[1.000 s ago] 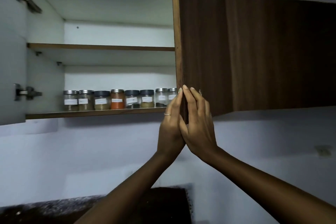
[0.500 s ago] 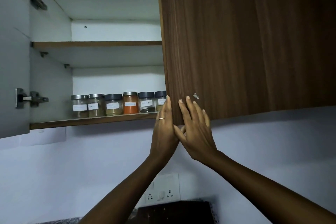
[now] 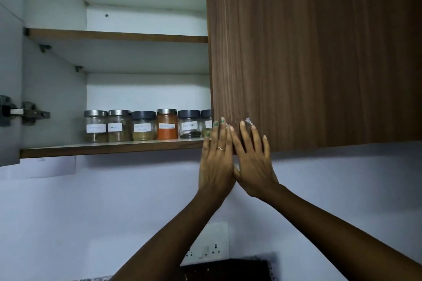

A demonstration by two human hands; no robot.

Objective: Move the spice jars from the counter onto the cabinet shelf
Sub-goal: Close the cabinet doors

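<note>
While both arms reach up from the bottom edge of the view, the scene reads as follows.

Left hand: the left hand [image 3: 215, 162] lies flat with straight fingers [image 3: 221, 131] on the lower left corner of the wooden cabinet door [image 3: 308, 52]; it holds nothing. A ring sits on 1 finger and the nails are painted green.

Right hand: the right hand [image 3: 253, 162] is flat beside it, fingers spread and straight on the door's face near its bottom edge, holding nothing. The 2 hands touch at the thumb side.

Spice jars: 6 spice jars [image 3: 142, 125] show in a row along the back of the lower shelf [image 3: 109, 147], each with a white label. The orange-filled jar [image 3: 167, 124] stands 4th from the left. The 6th, at the right end, is half hidden by the door's edge.

Upper shelf: the upper shelf [image 3: 118, 36] crosses the cabinet above the jars.

Left side: a metal hinge [image 3: 25, 113] is fixed on the cabinet's left wall.

Below: a white wall socket [image 3: 209, 250] sits under the hands.
</note>
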